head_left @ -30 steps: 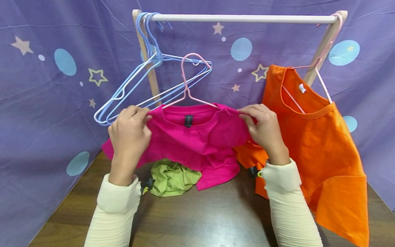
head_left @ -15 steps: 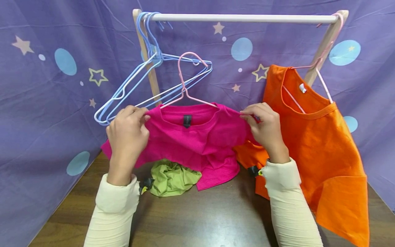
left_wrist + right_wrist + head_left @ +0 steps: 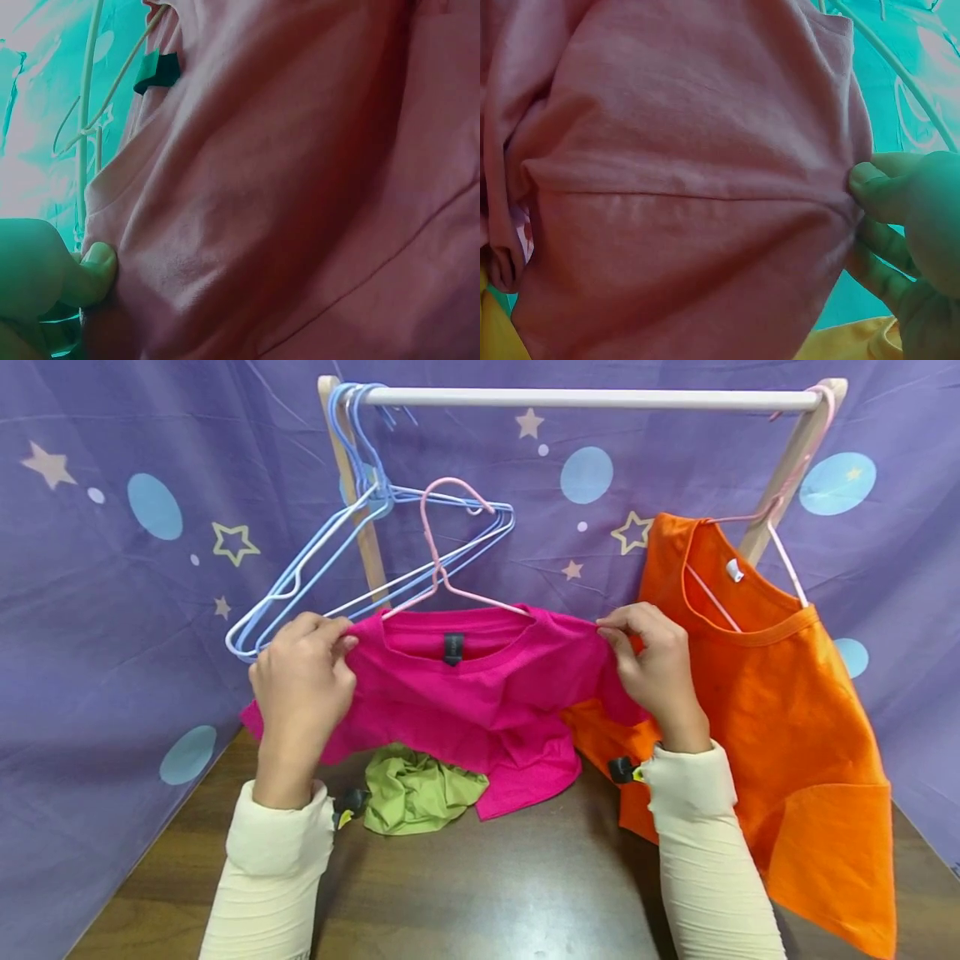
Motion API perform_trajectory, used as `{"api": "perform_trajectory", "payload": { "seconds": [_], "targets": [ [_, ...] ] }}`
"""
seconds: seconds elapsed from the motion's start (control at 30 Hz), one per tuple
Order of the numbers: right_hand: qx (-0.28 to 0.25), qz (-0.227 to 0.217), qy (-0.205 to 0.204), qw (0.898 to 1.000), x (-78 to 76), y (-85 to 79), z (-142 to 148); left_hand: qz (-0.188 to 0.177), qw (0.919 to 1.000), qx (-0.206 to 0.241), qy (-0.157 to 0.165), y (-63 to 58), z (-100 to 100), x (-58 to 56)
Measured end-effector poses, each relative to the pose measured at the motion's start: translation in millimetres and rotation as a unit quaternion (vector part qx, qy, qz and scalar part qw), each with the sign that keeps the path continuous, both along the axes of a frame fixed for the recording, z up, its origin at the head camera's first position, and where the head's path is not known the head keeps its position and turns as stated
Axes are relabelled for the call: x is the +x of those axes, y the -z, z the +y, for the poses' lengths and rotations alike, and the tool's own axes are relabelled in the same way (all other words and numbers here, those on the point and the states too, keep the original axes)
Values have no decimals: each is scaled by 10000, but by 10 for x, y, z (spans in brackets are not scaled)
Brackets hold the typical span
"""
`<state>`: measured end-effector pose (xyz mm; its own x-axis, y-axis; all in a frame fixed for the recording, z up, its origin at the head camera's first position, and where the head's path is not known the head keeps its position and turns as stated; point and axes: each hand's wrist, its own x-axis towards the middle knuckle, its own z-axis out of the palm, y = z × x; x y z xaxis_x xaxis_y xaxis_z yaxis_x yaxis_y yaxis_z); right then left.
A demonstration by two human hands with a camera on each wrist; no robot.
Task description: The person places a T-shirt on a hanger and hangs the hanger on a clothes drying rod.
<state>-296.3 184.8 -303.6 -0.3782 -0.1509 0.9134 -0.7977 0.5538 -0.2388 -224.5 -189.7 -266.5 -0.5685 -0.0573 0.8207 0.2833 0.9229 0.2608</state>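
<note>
In the head view, our left hand (image 3: 300, 672) and right hand (image 3: 651, 652) pinch the pink shirt (image 3: 450, 693) between them, apparently straightening it on its hanger (image 3: 437, 575). The left wrist view shows our pinch; the right shows its match, and next we likely need even tension.

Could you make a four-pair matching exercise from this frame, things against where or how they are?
1. pink shirt
2. green cloth
3. orange shirt
4. blue and white hangers

A. crumpled on the table
B. bare, at the left end of the rack
C. pinched by the left hand and the right hand
D. hung at the right end of the rack

Pairs: 1-C, 2-A, 3-D, 4-B
</note>
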Motion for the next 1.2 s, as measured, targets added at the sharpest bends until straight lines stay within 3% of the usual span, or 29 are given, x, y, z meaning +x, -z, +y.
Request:
{"api": "perform_trajectory", "payload": {
  "seconds": [0.13,0.37,0.7,0.87,1.2],
  "targets": [
    [145,249,87,9995,-13,-2,-66,-49,10000,18,-46,0,23,1],
    [266,597,592,9961,-1,29,-229,-115,9998,97,-115,5,69,-3],
    [407,227,874,9951,13,53,-261,-62,9997,-232,98,38,170,-48],
    [323,271,788,9960,59,8,-301,58,9989,-434,180,76,233,-65],
    [559,471,94,9973,137,18,-568,176,9958,-865,252,172,369,-76]
  ]
}}
